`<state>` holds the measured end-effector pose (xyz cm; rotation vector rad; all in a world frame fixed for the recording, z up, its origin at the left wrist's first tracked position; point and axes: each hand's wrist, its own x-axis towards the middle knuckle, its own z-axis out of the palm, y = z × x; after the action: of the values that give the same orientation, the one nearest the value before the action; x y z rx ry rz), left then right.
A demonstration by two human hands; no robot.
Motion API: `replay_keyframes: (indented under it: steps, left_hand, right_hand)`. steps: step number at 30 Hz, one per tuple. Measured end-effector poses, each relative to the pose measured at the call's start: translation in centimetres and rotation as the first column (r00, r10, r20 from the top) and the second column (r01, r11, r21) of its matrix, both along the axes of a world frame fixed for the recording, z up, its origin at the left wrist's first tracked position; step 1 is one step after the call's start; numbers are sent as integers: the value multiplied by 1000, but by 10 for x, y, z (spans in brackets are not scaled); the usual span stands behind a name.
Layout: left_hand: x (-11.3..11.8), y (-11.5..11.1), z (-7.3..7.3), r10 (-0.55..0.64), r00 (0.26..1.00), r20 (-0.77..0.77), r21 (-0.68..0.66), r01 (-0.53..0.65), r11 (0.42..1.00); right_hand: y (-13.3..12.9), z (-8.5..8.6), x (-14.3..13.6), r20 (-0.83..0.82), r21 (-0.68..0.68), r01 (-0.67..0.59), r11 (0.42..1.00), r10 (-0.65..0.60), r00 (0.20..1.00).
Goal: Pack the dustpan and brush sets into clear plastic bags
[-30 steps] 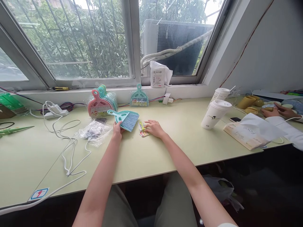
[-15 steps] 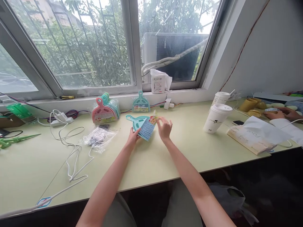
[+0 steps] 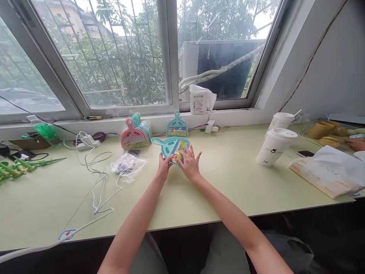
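Note:
My left hand grips the lower left edge of a turquoise mini dustpan, thumb on top. The dustpan is tilted above the table, its handle pointing left. A blue-bristled brush sits in its pan. Over the bristles lies a colourful printed label card. My right hand rests on this card with fingers spread, pressing it against the brush. Behind stand a wrapped turquoise dustpan set and a row of bagged sets with a pink dustpan in front.
On the left are a clear plastic bag, a white cable and a power strip. White paper cups and a tissue pack stand on the right. Another person's hand shows at the far right edge.
My right hand has brought the label card down onto the brush and spread its fingers over it. My left hand keeps hold of the dustpan. The view has swung slightly left.

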<state>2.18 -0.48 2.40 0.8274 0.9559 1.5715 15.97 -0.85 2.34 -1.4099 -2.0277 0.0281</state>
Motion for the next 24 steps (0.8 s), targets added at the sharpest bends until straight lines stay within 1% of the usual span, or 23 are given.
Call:
replay_keyframes:
  steps: [2, 3, 5, 6, 7, 8, 9, 10, 11, 12, 13, 14, 17, 19, 20, 21, 22, 23, 24]
  left_hand:
    - [0, 0, -1, 19, 1000, -24, -12, -19, 1000]
    - [0, 0, -1, 34, 999, -32, -13, -34, 999]
    - [0, 0, -1, 60, 998, -31, -5, -60, 998]
    - [0, 0, -1, 64, 998, -27, 6, -64, 998]
    - [1, -1, 0, 62, 998, -25, 15, -62, 998]
    - [1, -1, 0, 52, 998, -30, 19, -51, 999]
    - [1, -1, 1, 33, 999, -43, 16, -32, 999]
    - [2, -2, 1, 11, 998, -63, 8, -10, 1000]
    - [2, -2, 1, -14, 996, -87, -3, 14, 1000]
    - [2, -2, 1, -39, 993, -114, -11, 38, 999]
    - [2, -3, 2, -61, 988, -141, -12, 60, 998]
    - [2, -3, 2, -80, 983, -166, -10, 80, 997]
    - [0, -2, 4, -119, 965, -234, -20, 118, 993]
    - [-4, 0, 6, -149, 936, -318, -34, 145, 989]
    - [-8, 1, 8, -140, 907, -398, -35, 137, 990]
    - [-14, 2, 10, -94, 858, -506, -29, 91, 995]
    - [-21, 3, 11, -12, 776, -630, -15, 3, 1000]
    - [-29, 4, 12, 92, 651, -754, 15, -124, 992]
    - [-37, 5, 11, 183, 484, -856, 55, -266, 962]
  right_hand:
    - [-1, 1, -2, -35, -10, -16, 1000, 16, 999]
    - [-1, 1, -2, -79, -18, -24, 1000, 22, 997]
    - [2, 2, -1, -254, -63, -26, 998, 9, 967]
    - [5, 2, 0, -386, -109, -41, 993, -5, 922]
    - [9, 1, 3, -531, -173, -90, 981, -16, 847]
    - [14, 0, 5, -669, -242, -186, 952, -25, 743]
    - [19, -2, 9, -784, -292, -319, 901, -35, 619]
    - [24, -4, 12, -867, -315, -465, 827, -51, 496]
    - [29, -6, 16, -917, -314, -576, 755, -82, 391]
    - [33, -9, 19, -942, -305, -643, 703, -124, 312]
    - [36, -11, 21, -953, -295, -676, 675, -161, 255]
    - [38, -13, 23, -957, -289, -682, 671, -193, 216]
    - [39, -15, 24, -963, -266, -674, 690, -225, 149]
    - [38, -15, 23, -968, -240, -667, 705, -223, 113]
    - [37, -15, 22, -969, -233, -657, 717, -225, 98]
    - [37, -15, 23, -970, -229, -646, 728, -227, 88]
    - [37, -14, 23, -970, -230, -632, 740, -230, 83]
    - [38, -15, 25, -969, -234, -614, 754, -233, 83]
    - [38, -15, 27, -968, -238, -595, 768, -235, 84]
